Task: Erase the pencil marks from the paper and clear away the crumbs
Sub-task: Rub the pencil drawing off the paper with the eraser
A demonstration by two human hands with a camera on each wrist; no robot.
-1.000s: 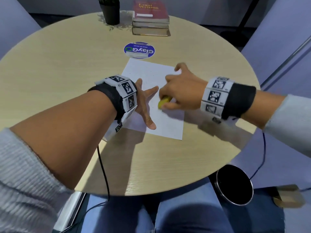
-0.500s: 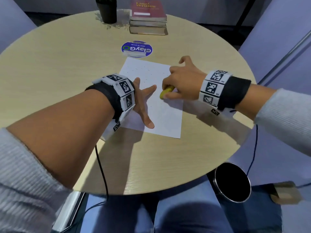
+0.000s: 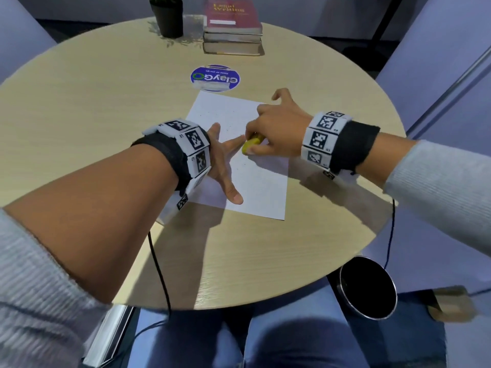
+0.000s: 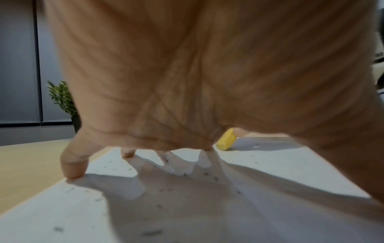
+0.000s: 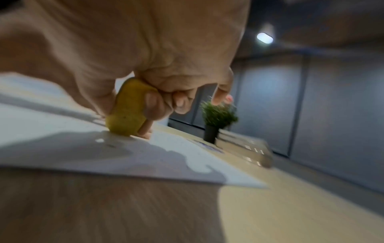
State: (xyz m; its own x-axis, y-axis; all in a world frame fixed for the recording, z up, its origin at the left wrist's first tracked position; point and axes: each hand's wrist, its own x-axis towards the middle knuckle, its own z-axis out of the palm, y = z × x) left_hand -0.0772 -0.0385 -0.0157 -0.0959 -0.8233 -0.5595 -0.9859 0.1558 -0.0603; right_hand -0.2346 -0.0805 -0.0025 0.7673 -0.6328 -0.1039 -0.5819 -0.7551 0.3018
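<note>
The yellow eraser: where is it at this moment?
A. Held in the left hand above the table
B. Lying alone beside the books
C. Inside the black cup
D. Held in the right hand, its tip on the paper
D: the right hand grips the yellow eraser, whose lower end presses on the paper.

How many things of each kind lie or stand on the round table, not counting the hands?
Books: 3, in one stack
Potted plant: 1
Round blue sticker: 1
Sheet of paper: 1
Yellow eraser: 1, gripped by the right hand against the paper
Total: 7
</note>
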